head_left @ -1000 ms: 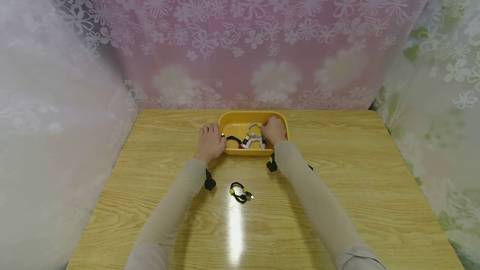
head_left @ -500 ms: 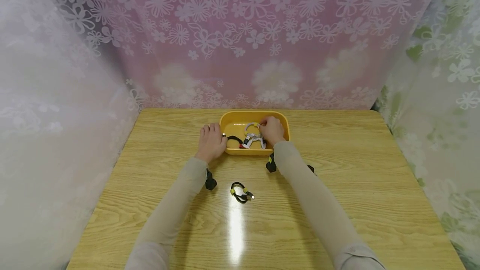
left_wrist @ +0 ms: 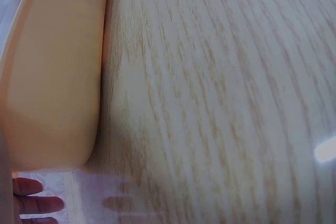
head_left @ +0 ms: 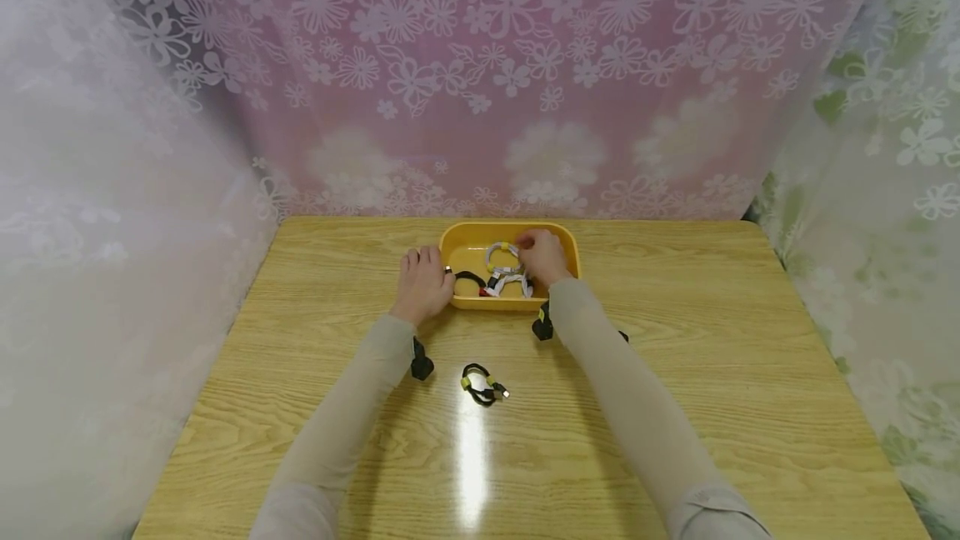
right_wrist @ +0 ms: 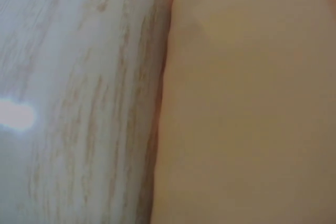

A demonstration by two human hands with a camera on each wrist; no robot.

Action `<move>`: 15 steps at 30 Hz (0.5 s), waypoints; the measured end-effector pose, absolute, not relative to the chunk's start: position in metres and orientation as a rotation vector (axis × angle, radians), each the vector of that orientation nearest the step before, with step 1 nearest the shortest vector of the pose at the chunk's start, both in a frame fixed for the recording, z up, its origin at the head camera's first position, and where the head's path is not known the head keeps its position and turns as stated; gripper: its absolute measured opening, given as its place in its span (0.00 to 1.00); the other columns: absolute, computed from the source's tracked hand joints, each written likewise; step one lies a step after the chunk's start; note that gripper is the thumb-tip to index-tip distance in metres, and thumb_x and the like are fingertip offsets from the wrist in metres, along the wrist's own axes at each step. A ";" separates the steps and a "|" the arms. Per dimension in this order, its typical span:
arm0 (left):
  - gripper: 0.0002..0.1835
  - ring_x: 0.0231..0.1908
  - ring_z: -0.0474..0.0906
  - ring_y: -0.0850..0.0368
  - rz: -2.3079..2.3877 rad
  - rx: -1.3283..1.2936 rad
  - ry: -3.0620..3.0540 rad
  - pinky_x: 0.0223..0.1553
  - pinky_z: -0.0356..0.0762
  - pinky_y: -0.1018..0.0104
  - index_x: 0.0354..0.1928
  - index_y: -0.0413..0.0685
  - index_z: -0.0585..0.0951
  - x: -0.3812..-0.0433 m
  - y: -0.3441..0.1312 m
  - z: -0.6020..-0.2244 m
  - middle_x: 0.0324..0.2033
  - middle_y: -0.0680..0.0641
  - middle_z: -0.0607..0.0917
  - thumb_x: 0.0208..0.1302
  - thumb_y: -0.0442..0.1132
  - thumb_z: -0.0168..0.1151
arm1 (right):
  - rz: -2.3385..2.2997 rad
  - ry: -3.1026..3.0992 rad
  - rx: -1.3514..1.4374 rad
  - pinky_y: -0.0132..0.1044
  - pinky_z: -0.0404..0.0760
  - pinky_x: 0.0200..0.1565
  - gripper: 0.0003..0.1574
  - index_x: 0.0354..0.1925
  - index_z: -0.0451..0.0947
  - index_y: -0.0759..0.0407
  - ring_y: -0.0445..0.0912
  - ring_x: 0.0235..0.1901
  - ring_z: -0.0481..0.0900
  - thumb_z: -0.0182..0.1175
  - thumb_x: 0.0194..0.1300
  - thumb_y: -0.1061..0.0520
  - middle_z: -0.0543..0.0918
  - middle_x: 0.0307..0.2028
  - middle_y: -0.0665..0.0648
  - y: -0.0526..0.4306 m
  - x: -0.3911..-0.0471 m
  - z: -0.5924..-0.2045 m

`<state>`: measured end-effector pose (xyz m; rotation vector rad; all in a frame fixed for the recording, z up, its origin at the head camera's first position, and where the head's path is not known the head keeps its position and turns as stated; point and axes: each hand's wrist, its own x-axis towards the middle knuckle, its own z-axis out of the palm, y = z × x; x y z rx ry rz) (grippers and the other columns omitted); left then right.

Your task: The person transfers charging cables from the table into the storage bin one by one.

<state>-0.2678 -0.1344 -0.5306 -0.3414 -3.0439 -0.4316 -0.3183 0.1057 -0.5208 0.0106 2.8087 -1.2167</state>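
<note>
A yellow tray (head_left: 498, 304) stands at the table's back edge in the head view. My left hand (head_left: 420, 283) rests against its left end; several of its fingers (left_wrist: 39, 204) show extended past the tray's wall in the left wrist view. Inside the tray, my right hand (head_left: 543, 257) is at the right end, fingertips beside a coiled grey cable (head_left: 489, 259) with yellow ties. In front of that coil lies a bundled white cable (head_left: 516, 283). A black cable (head_left: 470, 277) curves at the tray's left. The right wrist view shows only the tray's outer wall (right_wrist: 247, 103) and the table.
A coiled black cable (head_left: 474, 398) with yellow ties lies on the wooden table (head_left: 712, 390) between my forearms. Black wrist cameras (head_left: 422, 363) hang under both wrists. Patterned curtains (head_left: 487, 90) enclose the table's back and sides.
The grey cable coil has shifted slightly left in the tray, and my right hand's fingertips have come away from it. My left hand has stayed at the tray's left end.
</note>
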 end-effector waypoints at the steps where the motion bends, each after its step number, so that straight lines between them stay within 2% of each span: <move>1: 0.14 0.47 0.60 0.40 -0.432 -0.342 -3.044 0.57 0.55 0.48 0.48 0.39 0.66 -0.268 -0.134 -0.531 0.45 0.38 0.70 0.70 0.43 0.43 | -1.230 2.802 0.001 0.48 0.78 0.46 0.15 0.50 0.83 0.59 0.53 0.42 0.81 0.60 0.66 0.62 0.84 0.44 0.59 0.106 -0.318 -0.520; 10: 0.13 0.47 0.60 0.40 -0.428 -0.342 -3.055 0.56 0.55 0.48 0.47 0.39 0.65 -0.267 -0.134 -0.529 0.45 0.38 0.69 0.71 0.43 0.43 | -1.302 2.680 -0.124 0.43 0.80 0.40 0.16 0.53 0.81 0.62 0.53 0.38 0.81 0.59 0.69 0.59 0.83 0.47 0.61 0.110 -0.317 -0.513; 15: 0.13 0.47 0.60 0.40 -0.426 -0.340 -3.063 0.56 0.55 0.48 0.48 0.40 0.65 -0.267 -0.134 -0.528 0.45 0.38 0.69 0.71 0.43 0.43 | -1.243 2.615 -0.247 0.49 0.77 0.50 0.21 0.59 0.77 0.64 0.55 0.49 0.78 0.58 0.71 0.57 0.80 0.52 0.63 0.113 -0.312 -0.497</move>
